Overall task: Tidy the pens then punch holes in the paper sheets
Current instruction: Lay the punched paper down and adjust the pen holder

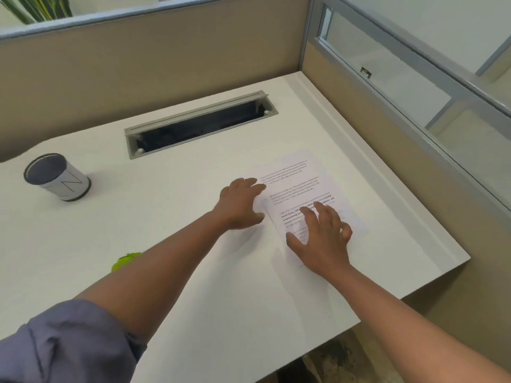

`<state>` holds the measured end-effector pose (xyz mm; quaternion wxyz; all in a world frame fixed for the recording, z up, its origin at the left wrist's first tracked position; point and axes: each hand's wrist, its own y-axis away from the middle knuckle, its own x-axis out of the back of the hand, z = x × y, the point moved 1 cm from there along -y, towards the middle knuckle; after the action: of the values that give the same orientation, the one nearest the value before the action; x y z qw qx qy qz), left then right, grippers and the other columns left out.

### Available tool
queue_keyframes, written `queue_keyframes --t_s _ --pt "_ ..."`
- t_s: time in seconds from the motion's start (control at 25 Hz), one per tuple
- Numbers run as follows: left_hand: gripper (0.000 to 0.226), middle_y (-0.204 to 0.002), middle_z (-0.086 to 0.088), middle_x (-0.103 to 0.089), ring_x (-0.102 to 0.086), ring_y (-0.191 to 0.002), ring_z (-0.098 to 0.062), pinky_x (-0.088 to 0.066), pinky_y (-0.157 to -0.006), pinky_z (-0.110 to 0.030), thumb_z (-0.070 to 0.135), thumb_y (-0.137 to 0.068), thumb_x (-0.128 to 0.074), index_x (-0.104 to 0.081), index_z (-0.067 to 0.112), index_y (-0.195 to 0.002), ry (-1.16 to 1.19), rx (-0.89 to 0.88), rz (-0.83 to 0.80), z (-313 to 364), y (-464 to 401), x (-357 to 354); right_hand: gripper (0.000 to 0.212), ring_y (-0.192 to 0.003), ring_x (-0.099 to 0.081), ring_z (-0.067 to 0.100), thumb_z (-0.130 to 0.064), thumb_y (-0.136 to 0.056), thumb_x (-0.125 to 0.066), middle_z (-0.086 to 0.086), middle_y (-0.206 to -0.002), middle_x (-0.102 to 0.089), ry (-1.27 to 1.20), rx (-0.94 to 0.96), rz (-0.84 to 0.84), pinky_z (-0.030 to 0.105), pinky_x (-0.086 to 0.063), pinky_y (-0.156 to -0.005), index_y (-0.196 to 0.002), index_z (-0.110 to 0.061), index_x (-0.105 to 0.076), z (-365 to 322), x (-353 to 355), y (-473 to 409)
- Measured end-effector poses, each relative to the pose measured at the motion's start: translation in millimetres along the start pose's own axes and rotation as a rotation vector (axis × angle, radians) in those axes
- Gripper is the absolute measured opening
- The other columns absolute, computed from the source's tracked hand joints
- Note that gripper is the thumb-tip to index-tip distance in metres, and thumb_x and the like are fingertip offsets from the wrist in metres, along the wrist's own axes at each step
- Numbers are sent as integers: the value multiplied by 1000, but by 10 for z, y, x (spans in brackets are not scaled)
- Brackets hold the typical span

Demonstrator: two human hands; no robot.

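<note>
A rolled-up grey sleeve [63, 346] is seen nearest, both forearms being stretched out over the white desk [166, 230]. The printed paper sheets [301, 189] are pressed flat under the right hand [322, 239], fingers spread, and touched at their left edge by the extended left hand [240, 204], probably for squaring. Farther left, a pen cup [56, 176] is placed.

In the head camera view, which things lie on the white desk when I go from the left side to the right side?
Grey cylindrical pen holder with dark rim → small bright green object, partly hidden by the forearm → left hand → right hand resting on the printed white paper sheets.
</note>
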<state>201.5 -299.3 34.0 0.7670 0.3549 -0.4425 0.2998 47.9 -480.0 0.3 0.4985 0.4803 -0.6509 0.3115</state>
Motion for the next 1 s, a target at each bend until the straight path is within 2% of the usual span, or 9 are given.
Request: queue_keyframes --t_s 0.16,0.28,0.44,0.6,0.72,0.88,1.0 --pt "64 -155 5 -47 -41 -141 -24 -34 -112 -41 40 -87 -69 -49 29 -147 85 123 48 -551 716 228 74 -152 -12 20 -66 -85 -44 -4 -163 -27 -28 162 -98 46 -9 -112 -151 -34 -34 -733 -139 76" --pt "58 -153 5 -50 -46 -138 -22 -38 -110 -38 38 -89 -69 -53 28 -144 158 245 102 -1034 1321 312 71 -152 -16 17 -61 -88 -52 -7 -162 -30 -55 297 -171 46 -14 -114 -152 -35 -35 -1337 -288 184" --pt "49 -147 4 -52 -49 -133 -21 -40 -108 -35 31 -90 -70 -59 24 -138 325 427 231 -1593 2016 293 74 -151 -17 15 -60 -88 -53 -9 -162 -29 -55 486 -300 44 -15 -115 -154 -34 -34 -2007 -512 359" --pt "41 -128 1 -60 -59 -115 -20 -48 -95 -31 28 -88 -74 -64 19 -127 610 623 362 -1954 2463 168 85 -151 -17 15 -58 -84 -64 -10 -164 -26 -75 611 -430 42 -17 -115 -156 -33 -29 -2472 -719 488" --pt "40 -108 1 -66 -64 -100 -19 -50 -80 -30 35 -83 -79 -67 16 -116 801 719 373 -2077 2549 50 97 -150 -18 15 -60 -78 -70 -12 -165 -22 -85 636 -516 43 -20 -115 -158 -35 -20 -2673 -853 516" --pt "45 -83 0 -59 -53 -71 -18 -41 -62 -30 43 -73 -88 -63 9 -89 1025 787 307 -2130 2475 -44 112 -146 -22 15 -62 -66 -73 -15 -161 -28 -89 627 -561 43 -23 -109 -157 -41 -11 -2823 -984 493" --pt "45 -75 -10 -46 -39 -66 -25 -33 -63 -36 32 -69 -93 -53 11 -76 1079 799 276 -2186 2424 -54 114 -144 -24 16 -60 -64 -73 -16 -154 -38 -94 609 -545 39 -23 -99 -156 -43 -9 -2883 -1037 445"
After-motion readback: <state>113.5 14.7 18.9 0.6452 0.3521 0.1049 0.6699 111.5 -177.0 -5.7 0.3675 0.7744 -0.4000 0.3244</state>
